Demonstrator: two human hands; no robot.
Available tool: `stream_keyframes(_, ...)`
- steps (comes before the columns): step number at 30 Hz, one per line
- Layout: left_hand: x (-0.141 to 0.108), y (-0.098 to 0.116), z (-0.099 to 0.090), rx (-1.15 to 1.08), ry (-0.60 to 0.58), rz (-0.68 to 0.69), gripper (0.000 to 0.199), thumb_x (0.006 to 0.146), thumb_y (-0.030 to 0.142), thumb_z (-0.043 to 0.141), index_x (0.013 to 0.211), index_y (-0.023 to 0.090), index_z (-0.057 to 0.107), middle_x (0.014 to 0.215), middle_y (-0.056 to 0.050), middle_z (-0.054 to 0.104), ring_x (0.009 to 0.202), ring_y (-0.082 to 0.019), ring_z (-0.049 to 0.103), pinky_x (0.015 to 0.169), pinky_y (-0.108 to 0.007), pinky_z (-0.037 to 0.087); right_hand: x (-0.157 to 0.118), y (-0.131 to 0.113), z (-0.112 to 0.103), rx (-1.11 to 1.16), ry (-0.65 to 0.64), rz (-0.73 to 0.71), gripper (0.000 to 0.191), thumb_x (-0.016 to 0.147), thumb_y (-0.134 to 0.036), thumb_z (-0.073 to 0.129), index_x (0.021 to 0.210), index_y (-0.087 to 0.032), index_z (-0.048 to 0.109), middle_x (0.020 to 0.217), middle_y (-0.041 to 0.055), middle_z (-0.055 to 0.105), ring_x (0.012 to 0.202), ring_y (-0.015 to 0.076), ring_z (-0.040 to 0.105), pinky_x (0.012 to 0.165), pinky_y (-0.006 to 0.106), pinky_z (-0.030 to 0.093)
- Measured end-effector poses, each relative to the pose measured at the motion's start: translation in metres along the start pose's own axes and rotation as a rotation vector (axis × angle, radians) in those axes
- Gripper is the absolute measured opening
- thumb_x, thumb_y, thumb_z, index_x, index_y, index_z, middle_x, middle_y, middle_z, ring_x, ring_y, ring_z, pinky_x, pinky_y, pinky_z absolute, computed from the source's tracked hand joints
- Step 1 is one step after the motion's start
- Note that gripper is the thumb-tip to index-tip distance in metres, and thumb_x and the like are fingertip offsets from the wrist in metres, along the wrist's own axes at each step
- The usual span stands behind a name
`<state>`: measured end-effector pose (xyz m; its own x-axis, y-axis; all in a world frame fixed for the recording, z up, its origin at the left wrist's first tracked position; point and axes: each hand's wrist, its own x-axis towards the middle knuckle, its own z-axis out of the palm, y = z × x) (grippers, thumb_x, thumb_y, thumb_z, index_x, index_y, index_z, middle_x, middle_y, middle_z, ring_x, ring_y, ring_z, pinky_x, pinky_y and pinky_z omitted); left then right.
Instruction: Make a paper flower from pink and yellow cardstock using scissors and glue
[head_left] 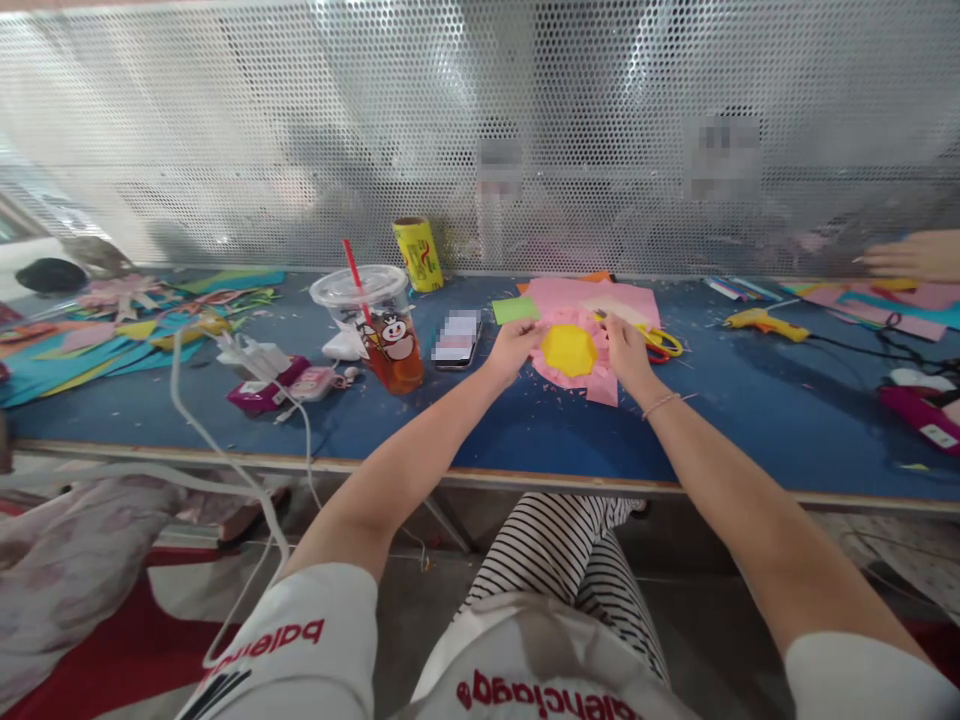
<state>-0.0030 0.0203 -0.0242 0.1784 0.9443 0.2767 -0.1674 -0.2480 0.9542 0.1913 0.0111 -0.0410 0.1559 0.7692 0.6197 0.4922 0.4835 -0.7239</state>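
Right now I hold one ruffled pink paper round (557, 377) by opposite edges, its single yellow centre (569, 350) facing up. It is just above the blue table (525, 440), or resting there; I can't tell which. My left hand (514, 347) is nearly closed, thumb and fingers pinching one side; my right hand (627, 350) pinches the other, fingers curled in. I judge this step to be steadying or adjusting the rim; any move from this grip calls for light, even pressure, since the ruffles look easy to crush.

Counting around me: one green paper piece (511, 310), one phone (457, 338), one plastic cup (395, 345) with one red straw (353, 268), and one yellow tube (420, 256). One yellow glue gun (765, 322) lies to the right. Behind the round are overlapping pink sheets (585, 296), too layered to count.
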Motion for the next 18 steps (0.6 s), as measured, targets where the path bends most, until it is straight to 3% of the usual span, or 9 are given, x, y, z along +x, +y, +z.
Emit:
stream_keyframes(8,-0.005,0.01,0.004,-0.135,-0.002,-0.172,0.029,0.055,0.035,0.078,0.065,0.012,0.062,0.058,0.0,0.059,0.054,-0.01,0.055,0.055,-0.022,0.043,0.007,-0.005,0.0,0.016,-0.108,0.033,0.035,0.083,-0.045,0.048,0.059,-0.021,0.039,0.056,-0.0029,0.04,0.059,0.0128,0.039,0.057,0.028,0.03)
stream_keyframes(14,0.0,0.007,0.001,-0.029,-0.003,-0.211,0.032,0.055,0.038,0.08,0.064,0.013,0.062,0.052,0.003,0.055,0.046,-0.007,0.05,0.048,-0.02,0.038,0.008,-0.009,0.002,0.025,-0.147,0.003,0.035,0.082,-0.044,0.051,0.058,-0.021,0.041,0.056,-0.0028,0.043,0.058,0.0122,0.042,0.059,0.028,0.034)
stream_keyframes(16,0.001,0.007,-0.001,-0.011,-0.021,-0.205,0.033,0.054,0.039,0.08,0.065,0.013,0.062,0.053,0.002,0.057,0.048,-0.008,0.052,0.05,-0.021,0.041,0.018,-0.002,-0.009,0.012,-0.182,0.073,0.036,0.085,-0.046,0.048,0.059,-0.021,0.043,0.057,-0.0022,0.045,0.056,0.0124,0.044,0.059,0.028,0.036)
stream_keyframes(18,0.001,0.009,-0.003,-0.009,-0.059,-0.226,0.036,0.053,0.04,0.081,0.067,0.013,0.064,0.059,0.0,0.062,0.054,-0.01,0.056,0.056,-0.022,0.045,0.037,0.017,-0.036,-0.042,-0.13,0.186,0.036,0.09,-0.044,0.038,0.066,-0.02,0.048,0.061,-0.0001,0.051,0.056,0.0135,0.048,0.061,0.029,0.039)
